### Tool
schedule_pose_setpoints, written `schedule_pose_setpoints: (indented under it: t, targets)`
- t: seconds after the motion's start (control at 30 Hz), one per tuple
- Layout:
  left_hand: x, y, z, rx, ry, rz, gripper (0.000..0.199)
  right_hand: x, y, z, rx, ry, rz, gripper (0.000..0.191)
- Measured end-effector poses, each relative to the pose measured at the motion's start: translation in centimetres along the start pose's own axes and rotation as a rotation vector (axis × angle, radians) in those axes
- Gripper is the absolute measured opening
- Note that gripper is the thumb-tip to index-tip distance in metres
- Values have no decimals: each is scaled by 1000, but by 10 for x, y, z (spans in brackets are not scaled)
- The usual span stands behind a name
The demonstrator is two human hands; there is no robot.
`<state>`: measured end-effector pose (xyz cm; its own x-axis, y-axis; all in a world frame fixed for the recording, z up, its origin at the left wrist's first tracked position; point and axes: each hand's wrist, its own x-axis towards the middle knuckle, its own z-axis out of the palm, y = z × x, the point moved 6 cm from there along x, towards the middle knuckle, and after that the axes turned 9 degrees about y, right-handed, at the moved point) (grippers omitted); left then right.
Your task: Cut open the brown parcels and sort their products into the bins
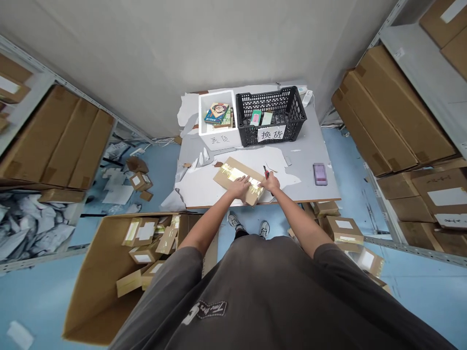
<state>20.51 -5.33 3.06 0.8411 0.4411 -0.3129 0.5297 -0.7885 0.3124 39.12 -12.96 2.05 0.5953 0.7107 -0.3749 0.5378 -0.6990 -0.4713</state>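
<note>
A flat brown cardboard box [226, 181] with shiny yellowish tape along its top lies slanted near the front of the table. My left hand [240, 187] lies on top of it, fingers stretched out over the tape. In my right hand [270, 183] is a red and black box cutter [266, 172], its coloured end sticking up past the fingers. That hand is at the box's right side, close to the tape; the blade is too small to make out. White paper [251, 158] is spread beneath the box.
A white bin [221, 141] with books and a black crate [272, 132] with small packets stand at the table's back. A phone [320, 174] lies right. Left of me is a large carton [95, 272] of parcels; shelves [419, 73] flank both sides.
</note>
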Motion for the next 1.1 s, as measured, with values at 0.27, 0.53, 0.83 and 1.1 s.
schedule_pose_setpoints:
  t: [0.27, 0.53, 0.83, 1.1]
  targets:
    - [0, 8, -4, 136, 54, -44, 110, -42, 45, 20, 340, -296, -76, 31]
    - [3, 9, -2, 130, 30, -58, 112, -47, 57, 20, 421, -519, -7, 35]
    - [2, 12, -1, 136, 11, -88, 131, -95, 63, 40, 444, -579, -20, 49]
    - [2, 13, -4, 62, 61, -252, 92, -82, 103, -19, 309, -326, -51, 48]
